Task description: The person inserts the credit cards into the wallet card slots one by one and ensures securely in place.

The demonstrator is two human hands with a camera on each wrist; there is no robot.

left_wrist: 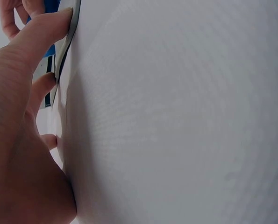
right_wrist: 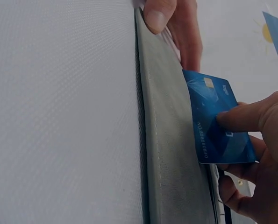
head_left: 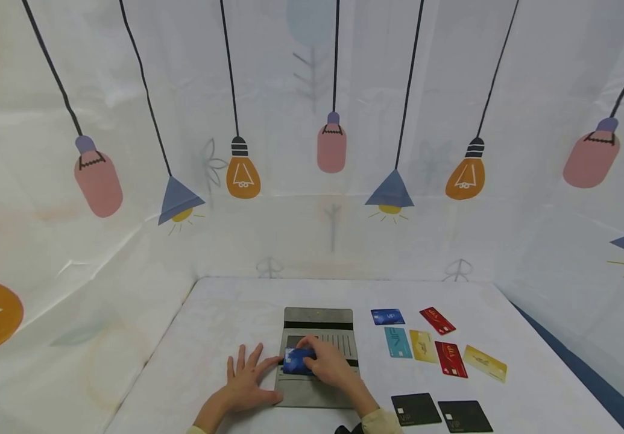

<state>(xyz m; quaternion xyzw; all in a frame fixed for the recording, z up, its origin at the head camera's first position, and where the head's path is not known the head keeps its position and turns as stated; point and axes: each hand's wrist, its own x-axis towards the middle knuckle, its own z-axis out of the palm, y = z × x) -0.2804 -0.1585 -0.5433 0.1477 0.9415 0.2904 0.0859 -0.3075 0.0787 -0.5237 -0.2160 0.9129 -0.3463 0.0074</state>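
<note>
A grey card wallet [head_left: 314, 395] lies unfolded on the white table, with rows of slots and dark bands across it. My right hand [head_left: 333, 366] pinches a blue bank card [head_left: 296, 360] between thumb and fingers over the wallet's lower half. In the right wrist view the card [right_wrist: 213, 112] shows its chip and number, its lower edge right at the wallet's slot edge. Fingers spread, my left hand [head_left: 246, 383] rests at the wallet's left side, thumb on its lower left edge. The left wrist view shows that thumb [left_wrist: 50, 28] on the wallet's rim.
Right of the wallet lie a blue card [head_left: 387, 317], a teal card [head_left: 398, 342], yellow cards [head_left: 423, 346] and red cards [head_left: 451, 359]. Two black cards [head_left: 416, 409] lie nearer the front. A white curtain [head_left: 290, 241] printed with lamps stands behind the table.
</note>
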